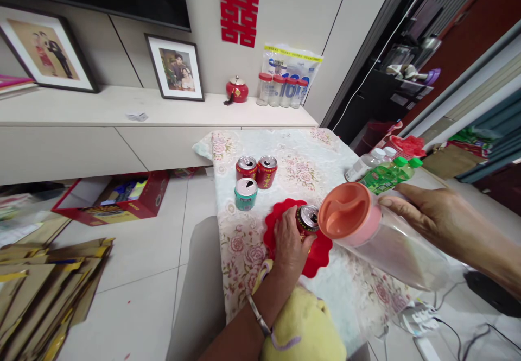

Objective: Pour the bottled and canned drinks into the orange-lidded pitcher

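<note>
My left hand (290,244) is wrapped round an open red drink can (306,221) over a red scalloped plate (319,263). Whether the can rests on the plate or is lifted off it, I cannot tell. Held by its handle in my right hand (435,217), a clear plastic pitcher (402,258) tilts to the left. Its orange lid (345,209) is close beside the can's top. The pitcher's contents are hard to make out. Two red cans (266,173) and a green can (246,195) stand together farther back on the flowered tablecloth (244,247).
Several bottles (380,176) with white or green caps are at the table's right edge. A yellow plush item (305,328) lies near my left forearm. Cables and a power strip (425,347) lie at lower right. Flattened cardboard (52,285) and a red box (118,203) are on the left floor.
</note>
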### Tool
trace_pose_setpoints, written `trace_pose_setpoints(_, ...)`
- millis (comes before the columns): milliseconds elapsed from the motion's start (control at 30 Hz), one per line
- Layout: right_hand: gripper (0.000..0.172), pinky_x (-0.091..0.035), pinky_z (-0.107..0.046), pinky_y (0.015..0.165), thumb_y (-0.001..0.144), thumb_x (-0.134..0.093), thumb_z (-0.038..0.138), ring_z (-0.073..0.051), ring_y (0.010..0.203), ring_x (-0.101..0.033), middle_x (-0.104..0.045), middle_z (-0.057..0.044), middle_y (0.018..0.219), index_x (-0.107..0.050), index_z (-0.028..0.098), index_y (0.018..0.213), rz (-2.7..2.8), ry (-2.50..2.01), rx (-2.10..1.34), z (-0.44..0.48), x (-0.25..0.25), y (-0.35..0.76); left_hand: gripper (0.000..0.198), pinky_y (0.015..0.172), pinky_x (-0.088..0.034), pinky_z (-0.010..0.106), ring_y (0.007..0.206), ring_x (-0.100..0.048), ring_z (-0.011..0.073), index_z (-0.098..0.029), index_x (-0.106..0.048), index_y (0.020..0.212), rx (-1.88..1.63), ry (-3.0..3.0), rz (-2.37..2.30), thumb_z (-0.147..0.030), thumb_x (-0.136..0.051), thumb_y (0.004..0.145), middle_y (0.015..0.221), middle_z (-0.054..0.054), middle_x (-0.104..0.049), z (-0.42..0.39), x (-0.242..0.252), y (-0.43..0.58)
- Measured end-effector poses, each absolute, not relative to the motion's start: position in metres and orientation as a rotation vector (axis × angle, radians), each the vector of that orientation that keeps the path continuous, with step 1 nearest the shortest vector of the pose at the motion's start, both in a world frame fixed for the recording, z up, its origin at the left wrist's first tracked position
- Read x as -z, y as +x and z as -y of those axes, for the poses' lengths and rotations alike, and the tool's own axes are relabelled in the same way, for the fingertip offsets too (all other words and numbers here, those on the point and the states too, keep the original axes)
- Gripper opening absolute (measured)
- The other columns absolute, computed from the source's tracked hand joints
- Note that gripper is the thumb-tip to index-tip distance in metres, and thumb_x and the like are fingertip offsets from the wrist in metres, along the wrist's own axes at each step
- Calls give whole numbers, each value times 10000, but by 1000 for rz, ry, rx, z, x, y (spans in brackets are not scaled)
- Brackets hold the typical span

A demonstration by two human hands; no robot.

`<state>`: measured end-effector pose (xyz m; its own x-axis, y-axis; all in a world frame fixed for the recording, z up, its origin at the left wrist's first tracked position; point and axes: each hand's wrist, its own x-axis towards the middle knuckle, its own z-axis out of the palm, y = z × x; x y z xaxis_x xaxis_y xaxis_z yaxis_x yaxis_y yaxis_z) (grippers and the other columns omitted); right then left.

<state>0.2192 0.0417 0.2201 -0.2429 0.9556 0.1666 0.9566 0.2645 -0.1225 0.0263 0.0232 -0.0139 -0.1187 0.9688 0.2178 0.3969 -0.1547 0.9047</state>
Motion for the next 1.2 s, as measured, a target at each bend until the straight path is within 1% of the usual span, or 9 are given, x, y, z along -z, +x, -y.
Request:
trace_pose_setpoints(233, 785, -386, -373, 445, 819, -281, 982, -231, 378, -527, -557, 0, 440, -599, 287, 638, 2323, -1817, -2, -43, -220, 219, 785, 1161, -462, 633, 1381, -584, 389, -195, -465, 1427, -1265, 1566, -1533, -115, -850, 749, 1453, 184, -634, -23, 15, 27)
trace_pose_setpoints(433, 823, -390, -381, 451, 777, -247, 1016, -243, 387, -543, -563, -12, 444, -598, 287, 627, 2307, -1855, -6, -42, -222, 216, 791, 1154, -467, 641, 1369, -590, 395, -191, -457, 1423, -1285, 1577, -1534, -100, -849, 742, 1447, 187, -634, -23, 17, 28)
trace_pose_setpoints(533, 821, -397, -382, 464, 795, -265, 1000, -244, 393, -552, -583, -12, 460, -629, 278, 656, 2313, -1845, -16, -43, -221, 216, 797, 1144, -475, 645, 1363, -594, 397, -194, -455, 1425, -1291, 1585, -1532, -94, -849, 739, 1444, 186, -636, -23, 17, 28)
trace_pose_setpoints(700, 782, -391, -372, 450, 827, -305, 969, -236, 382, -547, -565, 2, 448, -622, 277, 649, 2323, -1819, -8, -44, -219, 220, 813, 1148, -473, 643, 1364, -594, 391, -194, -460, 1420, -1304, 1579, -1530, -76, -858, 721, 1439, 186, -641, -24, 17, 28)
trace_pose_setpoints(800, 779, -395, -373, 449, 840, -310, 958, -241, 383, -560, -582, -4, 457, -636, 272, 664, 2329, -1808, -9, -44, -219, 220, 796, 1142, -477, 645, 1362, -596, 389, -185, -461, 1421, -1307, 1581, -1528, -84, -851, 734, 1436, 189, -642, -23, 16, 28)
trace_pose_setpoints(1000, 795, -381, -370, 430, 826, -291, 973, -242, 362, -556, -569, -6, 436, -621, 276, 636, 2324, -1801, -9, -43, -220, 218, 784, 1143, -478, 634, 1362, -597, 379, -190, -465, 1422, -1320, 1587, -1526, -99, -849, 744, 1429, 184, -646, -23, 16, 28)
trace_pose_setpoints(1200, 809, -409, -387, 471, 829, -289, 972, -256, 409, -588, -623, -26, 495, -661, 266, 699, 2334, -1838, -20, -42, -222, 217, 779, 1145, -478, 627, 1367, -597, 374, -210, -465, 1430, -1313, 1580, -1530, -107, -836, 753, 1434, 173, -645, -23, 17, 28)
